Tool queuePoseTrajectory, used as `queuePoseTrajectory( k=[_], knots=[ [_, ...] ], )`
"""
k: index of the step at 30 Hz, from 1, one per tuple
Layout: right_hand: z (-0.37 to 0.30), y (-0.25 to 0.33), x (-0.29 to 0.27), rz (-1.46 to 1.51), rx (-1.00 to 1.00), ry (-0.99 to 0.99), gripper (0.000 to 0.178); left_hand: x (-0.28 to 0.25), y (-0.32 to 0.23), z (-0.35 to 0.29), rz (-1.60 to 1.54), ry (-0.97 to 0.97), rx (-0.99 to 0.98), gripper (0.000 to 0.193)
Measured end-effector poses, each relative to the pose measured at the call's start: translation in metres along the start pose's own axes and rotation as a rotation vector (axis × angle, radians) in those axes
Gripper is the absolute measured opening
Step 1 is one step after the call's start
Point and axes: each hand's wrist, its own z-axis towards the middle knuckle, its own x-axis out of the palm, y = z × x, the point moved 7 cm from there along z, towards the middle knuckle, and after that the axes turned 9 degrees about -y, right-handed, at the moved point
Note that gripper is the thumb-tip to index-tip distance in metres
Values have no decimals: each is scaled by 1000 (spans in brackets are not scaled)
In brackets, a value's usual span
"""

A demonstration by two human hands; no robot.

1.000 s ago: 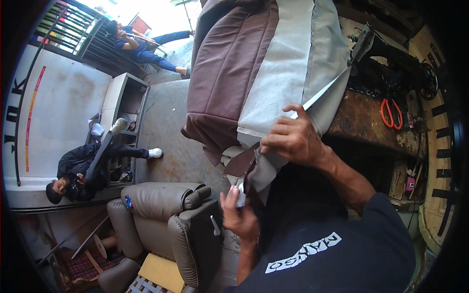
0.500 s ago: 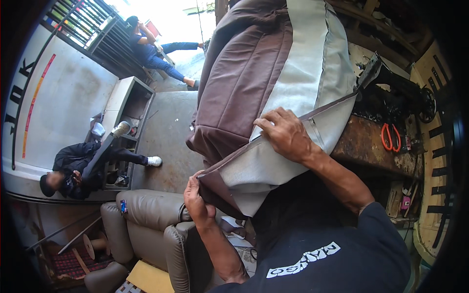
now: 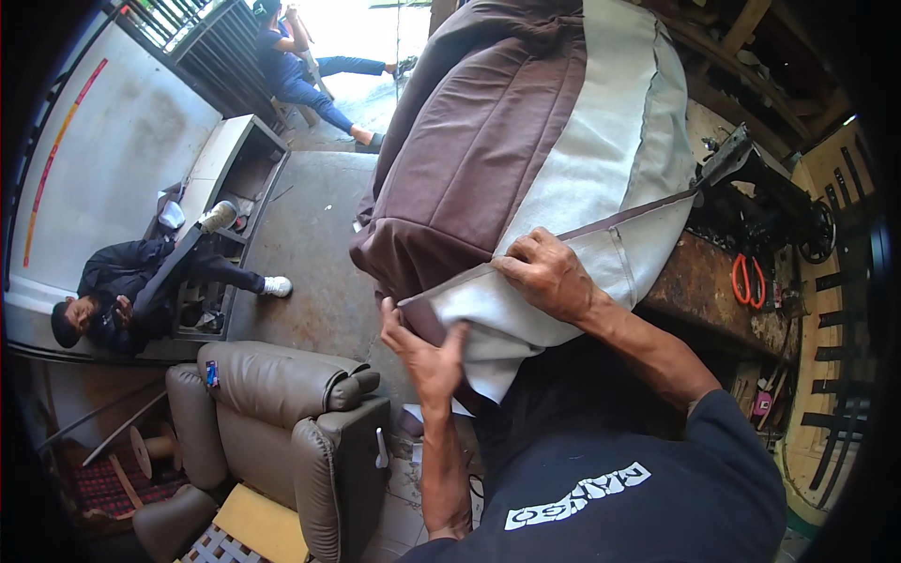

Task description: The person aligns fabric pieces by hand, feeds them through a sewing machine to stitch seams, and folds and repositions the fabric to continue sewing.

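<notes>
A large sewn upholstery cover (image 3: 469, 159), brown with pale grey-white panels, spreads in front of me and hangs over my lap. A long seamed edge runs from the sewing machine (image 3: 765, 192) at the right down toward its near left corner. My right hand (image 3: 554, 277) pinches this edge about midway, thumb and fingertips closed on the cloth. At the brown near left corner, my left hand (image 3: 427, 361) has its thumb and fingers apart, the thumb against the cloth. The cover's underside and the machine's needle area are hidden.
Orange-handled scissors (image 3: 748, 281) lie on the worn machine table (image 3: 704, 281). A grey-brown recliner (image 3: 272, 394) stands at the lower left. Beyond it, one person (image 3: 141, 281) sits by a white cabinet (image 3: 211, 169); another (image 3: 300, 70) sits near the doorway. A slatted wooden frame (image 3: 835, 328) leans at right.
My left hand has loosened from its pinch at the corner and its fingers have spread. My right hand has shifted slightly down along the edge. The view has turned a little.
</notes>
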Motion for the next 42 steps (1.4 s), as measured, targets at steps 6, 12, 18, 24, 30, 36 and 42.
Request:
queuePoseTrajectory(
  k=[6, 12, 18, 24, 30, 36, 42],
  knots=[
    [6, -3, -9, 114, -22, -37, 20, -2, 84, 11, -827, -72, -536, 27],
    [7, 12, 1, -102, -265, 186, 18, 8, 88, 8, -1050, 75, -699, 28],
    [23, 27, 23, -203, -458, 266, 15, 11, 81, 3, -1102, 85, -797, 43],
    [102, 32, 4, -104, -386, 11, 10, 18, 108, -4, -1203, 87, -888, 32],
    [124, 19, -21, 115, -142, 83, 7, 12, 111, 2, -1230, -4, -850, 24],
    [85, 18, -13, 1281, 565, 349, 15, 7, 87, 16, -1220, -61, -801, 16],
    [71, -4, -80, 582, 396, 421, 10, -7, 74, 18, -933, -55, -683, 14]
  ],
)
